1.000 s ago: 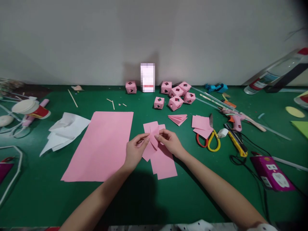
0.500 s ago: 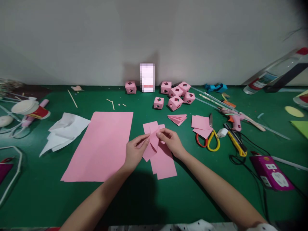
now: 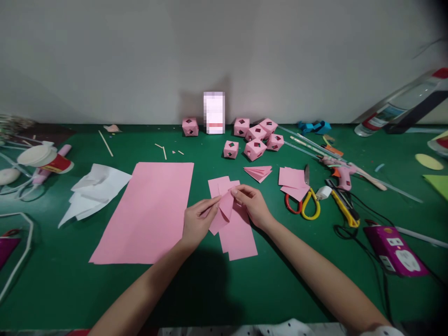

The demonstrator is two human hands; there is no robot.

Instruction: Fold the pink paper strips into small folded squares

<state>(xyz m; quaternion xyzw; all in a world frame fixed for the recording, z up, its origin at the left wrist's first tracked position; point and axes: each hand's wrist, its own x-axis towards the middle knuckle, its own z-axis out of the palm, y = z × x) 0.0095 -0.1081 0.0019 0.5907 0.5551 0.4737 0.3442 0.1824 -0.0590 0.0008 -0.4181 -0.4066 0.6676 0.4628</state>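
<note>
A folded piece of pink paper (image 3: 227, 207) is pinched between my two hands, one corner in each. My left hand (image 3: 201, 218) grips its left corner with thumb and forefinger. The upper right corner sits between the thumb and fingers of my right hand (image 3: 252, 204). Beneath it, several pink paper pieces (image 3: 241, 242) overlap on the table. Just beyond my right hand lie some folded pink triangles (image 3: 258, 173). Large pink sheets (image 3: 150, 210) are stacked to the left of my left hand.
Several pink paper polyhedra (image 3: 255, 149) stand near a phone (image 3: 214, 113) by the wall. Scissors (image 3: 310, 205), pink paper squares (image 3: 292, 179), a box cutter (image 3: 345, 207) and a glue gun (image 3: 343, 175) lie right. Crumpled white paper (image 3: 94, 191) and a paper cup (image 3: 49, 158) are left.
The pink paper has turned slightly in my fingers, its upper right corner raised toward my right hand. My left hand has shifted a little to the right. The other things stay put.
</note>
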